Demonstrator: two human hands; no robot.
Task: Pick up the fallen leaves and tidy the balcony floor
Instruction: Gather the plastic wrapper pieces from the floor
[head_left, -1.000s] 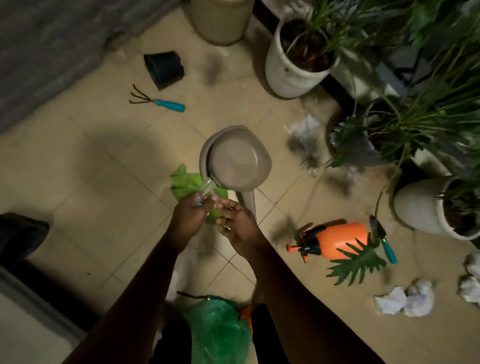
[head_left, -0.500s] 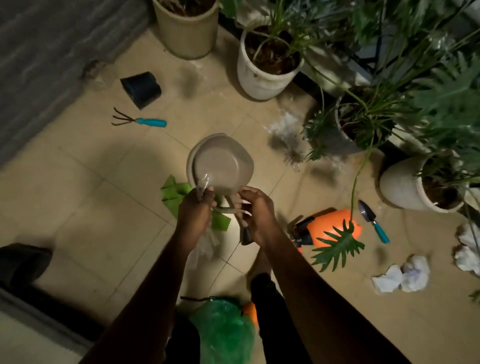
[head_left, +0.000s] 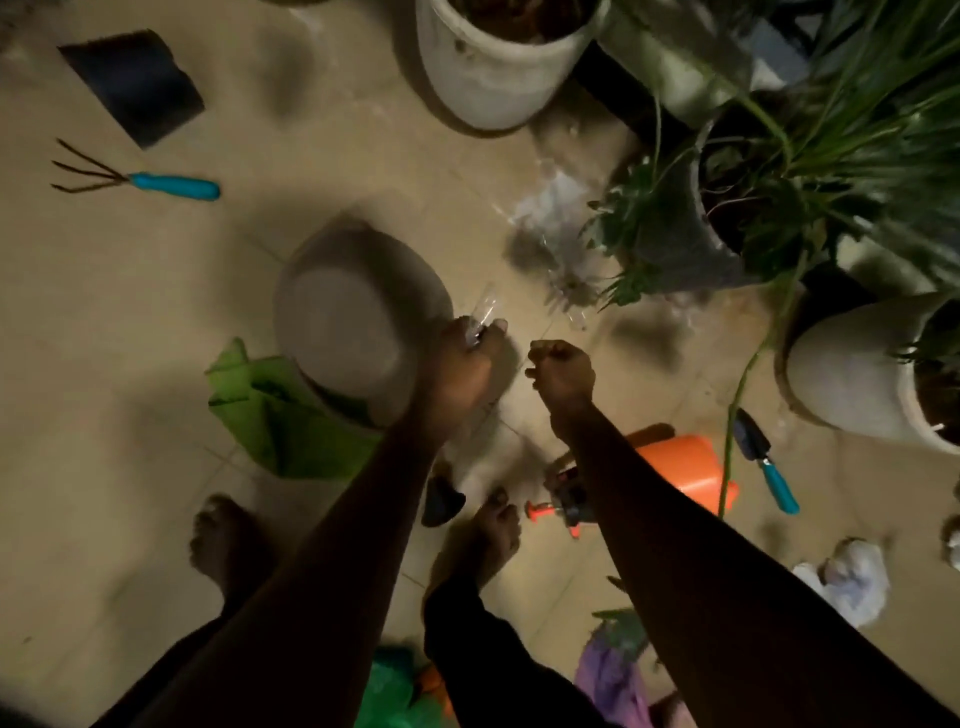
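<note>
Barely begun, we pinch clear plastic (head_left: 482, 314) in our left hand (head_left: 462, 366), right hand (head_left: 561, 371) curled empty nearby, crumpled paper (head_left: 852, 579) littering the floor (head_left: 145, 322).

— What does the floor carry?
— It is a beige tiled floor (head_left: 130, 322). A grey dustpan (head_left: 358, 317) sits mid-floor, its near edge over green leaves (head_left: 280, 415). Far left, a black pot (head_left: 130, 85) lies on its side, near a teal-handled hand rake (head_left: 174, 186).
— And on the right?
— An orange sprayer (head_left: 685, 473) lies on its side, with a teal-handled trowel (head_left: 769, 467) just beside it. Crumpled white paper (head_left: 852, 577) is nearer, and clear plastic (head_left: 556, 218) lies close to a white plant pot (head_left: 498, 67). Two bare feet (head_left: 223, 540) stand on the tiles.
</note>
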